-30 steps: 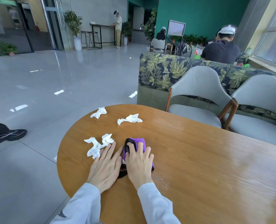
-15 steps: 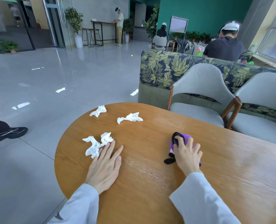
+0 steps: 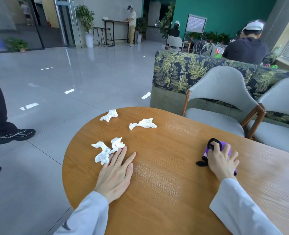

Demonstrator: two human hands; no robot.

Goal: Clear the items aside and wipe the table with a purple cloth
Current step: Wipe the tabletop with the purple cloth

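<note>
Wooden table [image 3: 165, 167] fills the lower frame. Left hand [image 3: 116, 173] lies flat, fingers straight, touching crumpled tissues [image 3: 106, 150] at centre-left. Right hand [image 3: 222, 160] presses spread fingers on the purple cloth [image 3: 225, 146], right of centre.

The left hand [image 3: 115, 173] is lying flat, fingers straight, near-left; the right hand [image 3: 222, 161] is pressing down, fingers spread, right.

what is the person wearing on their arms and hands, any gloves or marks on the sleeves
Both arms are in long, loose, pale grey-white sleeves ending at the wrists. The left sleeve has a dark curved mark near the bottom edge of the picture; the right sleeve looks plain. The left hand and right hand are bare: no gloves, and no rings or watch that I can see.
</note>
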